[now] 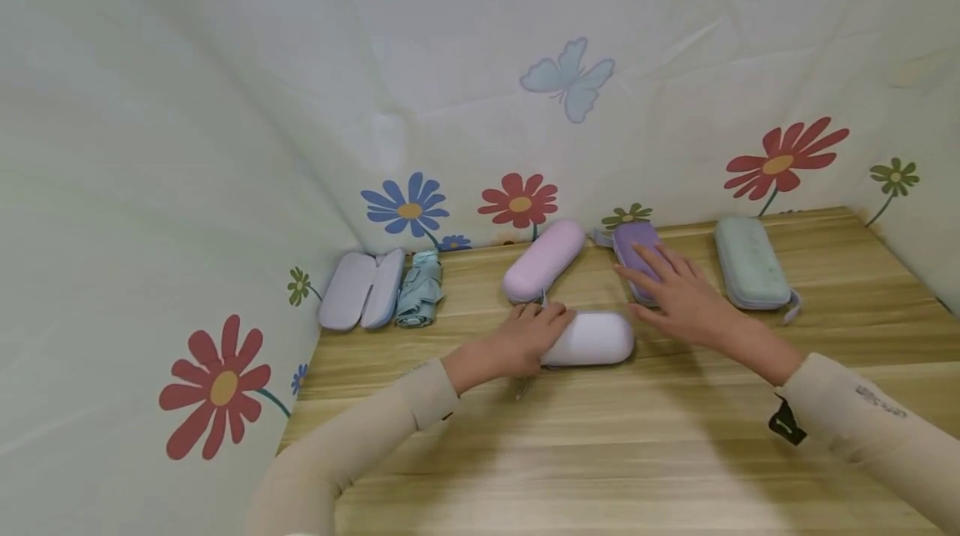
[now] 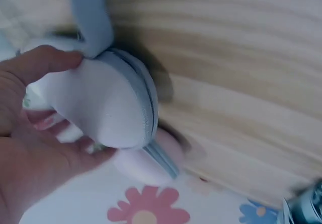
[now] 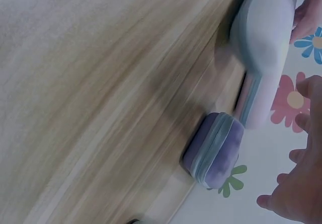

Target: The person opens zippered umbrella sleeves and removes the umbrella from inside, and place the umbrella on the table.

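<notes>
In the head view my left hand [image 1: 525, 338] grips the left end of a pale lavender-white zippered hard case [image 1: 596, 338] at the table's middle. The left wrist view shows thumb and fingers spread around this case [image 2: 100, 100], its grey zip closed and a strap loop at its end. My right hand [image 1: 686, 303] is over a purple zippered case [image 1: 637, 244] in the head view. From the right wrist, that hand [image 3: 297, 168] appears apart from the purple case [image 3: 219, 151], fingers extended and holding nothing. Behind the white case lies a pink case [image 1: 545, 261].
A sage-green case [image 1: 752, 263] with a strap lies at the right. At the far left, an open lavender case [image 1: 348, 290] lies beside a folded teal umbrella [image 1: 420, 290]. Flower-printed cloth walls [image 1: 660, 119] border the wooden table [image 1: 600, 469].
</notes>
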`<move>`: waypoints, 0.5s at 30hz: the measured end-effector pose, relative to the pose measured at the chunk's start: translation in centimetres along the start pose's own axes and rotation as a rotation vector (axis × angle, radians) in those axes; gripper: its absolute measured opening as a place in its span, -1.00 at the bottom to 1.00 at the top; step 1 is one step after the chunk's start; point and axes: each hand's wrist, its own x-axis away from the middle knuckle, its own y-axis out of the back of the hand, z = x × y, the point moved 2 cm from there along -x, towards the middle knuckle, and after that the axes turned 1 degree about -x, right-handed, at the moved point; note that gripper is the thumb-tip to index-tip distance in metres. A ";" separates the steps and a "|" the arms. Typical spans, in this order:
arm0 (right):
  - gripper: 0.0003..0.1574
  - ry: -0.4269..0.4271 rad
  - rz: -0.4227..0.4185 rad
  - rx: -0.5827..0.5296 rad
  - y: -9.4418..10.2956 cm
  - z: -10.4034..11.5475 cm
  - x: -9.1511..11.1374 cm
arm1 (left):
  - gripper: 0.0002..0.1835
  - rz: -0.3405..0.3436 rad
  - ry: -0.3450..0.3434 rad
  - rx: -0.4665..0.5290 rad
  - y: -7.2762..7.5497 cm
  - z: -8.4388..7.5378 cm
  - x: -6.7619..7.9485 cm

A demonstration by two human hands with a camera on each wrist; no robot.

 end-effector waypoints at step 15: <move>-0.27 -0.004 0.037 -0.018 -0.8 1.3 -0.6 | -0.32 -0.176 -0.278 -0.404 1.0 -1.1 2.7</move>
